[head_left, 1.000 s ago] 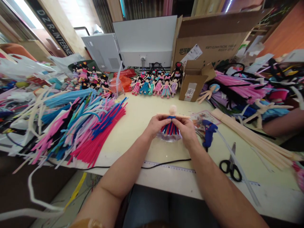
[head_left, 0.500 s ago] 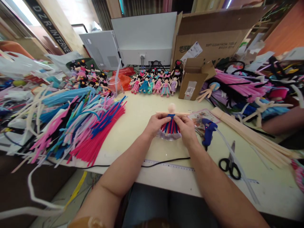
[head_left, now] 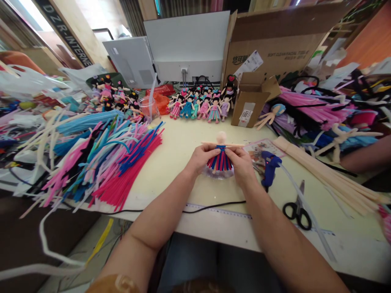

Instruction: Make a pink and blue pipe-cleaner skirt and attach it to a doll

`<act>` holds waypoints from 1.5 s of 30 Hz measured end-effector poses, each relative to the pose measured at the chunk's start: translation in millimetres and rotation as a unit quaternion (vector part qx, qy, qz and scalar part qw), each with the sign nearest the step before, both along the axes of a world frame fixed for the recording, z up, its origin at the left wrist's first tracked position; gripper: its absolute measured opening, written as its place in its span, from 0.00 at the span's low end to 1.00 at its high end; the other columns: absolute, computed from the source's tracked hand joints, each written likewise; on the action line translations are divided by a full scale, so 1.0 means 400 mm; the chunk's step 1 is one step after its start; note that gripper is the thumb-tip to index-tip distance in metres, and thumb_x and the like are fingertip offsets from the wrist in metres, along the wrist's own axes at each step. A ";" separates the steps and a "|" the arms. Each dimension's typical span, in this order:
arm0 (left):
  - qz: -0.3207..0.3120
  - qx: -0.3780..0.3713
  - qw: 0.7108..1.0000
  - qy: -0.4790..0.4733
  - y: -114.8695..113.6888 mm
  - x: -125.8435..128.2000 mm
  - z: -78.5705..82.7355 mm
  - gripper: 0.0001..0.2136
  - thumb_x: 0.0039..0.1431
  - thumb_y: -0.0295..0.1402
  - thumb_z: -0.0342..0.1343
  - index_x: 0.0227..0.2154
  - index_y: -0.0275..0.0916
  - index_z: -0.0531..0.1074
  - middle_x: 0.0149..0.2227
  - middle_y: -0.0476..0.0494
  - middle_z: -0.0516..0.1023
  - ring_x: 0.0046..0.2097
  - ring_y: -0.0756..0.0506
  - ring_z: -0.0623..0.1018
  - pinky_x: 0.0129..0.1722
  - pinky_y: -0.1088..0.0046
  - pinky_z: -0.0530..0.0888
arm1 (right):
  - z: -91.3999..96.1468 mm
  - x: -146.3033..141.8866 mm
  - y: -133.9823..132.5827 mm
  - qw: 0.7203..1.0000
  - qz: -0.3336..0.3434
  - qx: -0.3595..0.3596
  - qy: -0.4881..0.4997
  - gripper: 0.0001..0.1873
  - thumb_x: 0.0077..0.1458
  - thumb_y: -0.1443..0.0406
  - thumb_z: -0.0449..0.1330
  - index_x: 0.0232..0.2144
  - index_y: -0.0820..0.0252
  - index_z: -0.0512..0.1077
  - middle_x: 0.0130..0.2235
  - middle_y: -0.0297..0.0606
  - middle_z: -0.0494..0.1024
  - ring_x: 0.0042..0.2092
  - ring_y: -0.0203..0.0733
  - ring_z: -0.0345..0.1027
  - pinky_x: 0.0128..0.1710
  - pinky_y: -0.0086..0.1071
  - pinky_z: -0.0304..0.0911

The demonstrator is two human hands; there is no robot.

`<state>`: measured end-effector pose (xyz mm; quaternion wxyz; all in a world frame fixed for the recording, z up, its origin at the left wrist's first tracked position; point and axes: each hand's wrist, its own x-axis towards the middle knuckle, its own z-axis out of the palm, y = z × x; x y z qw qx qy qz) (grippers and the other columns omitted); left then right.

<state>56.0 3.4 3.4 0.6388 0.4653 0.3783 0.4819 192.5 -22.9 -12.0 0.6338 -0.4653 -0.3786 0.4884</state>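
A small pipe-cleaner doll with a bare cream head, outstretched cream arms and a red-and-blue striped skirt is held upright over the pale table. My left hand pinches its waist from the left. On the other side my right hand grips the waist and skirt. Both hands are closed on the doll. A clear round dish sits under the skirt.
A blue glue gun lies right of my hands, black scissors further right. Piles of coloured pipe cleaners cover the left; cream ones lie right. Finished dolls line the back by a small carton. Another person's arm rests far right.
My hands and the doll stay in nearly the same place; the fingers shift slightly at the waist. The view has tilted a little.
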 end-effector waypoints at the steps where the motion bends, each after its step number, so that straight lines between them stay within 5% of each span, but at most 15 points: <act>1: 0.000 0.003 1.000 0.003 0.000 0.000 -0.001 0.15 0.36 0.38 0.68 0.28 0.35 0.77 0.28 0.47 0.77 0.32 0.48 0.74 0.39 0.68 0.69 | -0.001 -0.001 0.000 1.000 -0.006 0.000 -0.007 0.12 0.38 0.57 0.68 0.24 0.58 0.74 0.25 0.31 0.76 0.27 0.37 0.66 0.31 0.32 0.63; 10: 0.030 0.010 0.999 -0.015 -0.002 0.006 -0.002 0.16 0.36 0.39 0.68 0.29 0.35 0.77 0.30 0.47 0.78 0.33 0.49 0.73 0.40 0.70 0.68 | 0.011 -0.013 -0.005 0.999 0.037 0.032 -0.015 0.15 0.42 0.57 0.68 0.32 0.58 0.74 0.31 0.33 0.78 0.33 0.38 0.70 0.37 0.34 0.65; 16: 0.006 -0.024 0.999 0.029 0.003 -0.008 0.009 0.20 0.43 0.48 0.63 0.30 0.35 0.78 0.28 0.45 0.77 0.30 0.49 0.72 0.30 0.72 0.66 | 0.008 -0.003 -0.003 1.000 0.027 0.000 0.013 0.15 0.39 0.59 0.69 0.30 0.57 0.73 0.31 0.32 0.78 0.32 0.39 0.70 0.37 0.35 0.66; 34: -0.027 -0.024 0.999 0.010 0.004 -0.011 0.015 0.19 0.33 0.38 0.70 0.32 0.35 0.79 0.31 0.44 0.80 0.33 0.47 0.75 0.41 0.66 0.70 | 0.019 0.003 -0.005 0.999 0.007 -0.011 0.030 0.16 0.38 0.57 0.69 0.30 0.57 0.73 0.31 0.32 0.78 0.32 0.39 0.71 0.35 0.34 0.68; 45: -0.015 -0.010 1.000 0.014 0.004 -0.008 0.003 0.17 0.34 0.39 0.69 0.28 0.35 0.77 0.28 0.46 0.78 0.29 0.50 0.73 0.34 0.71 0.69 | 0.008 -0.003 -0.002 0.999 0.017 -0.004 0.033 0.16 0.39 0.57 0.69 0.30 0.57 0.71 0.30 0.32 0.77 0.31 0.38 0.69 0.35 0.34 0.65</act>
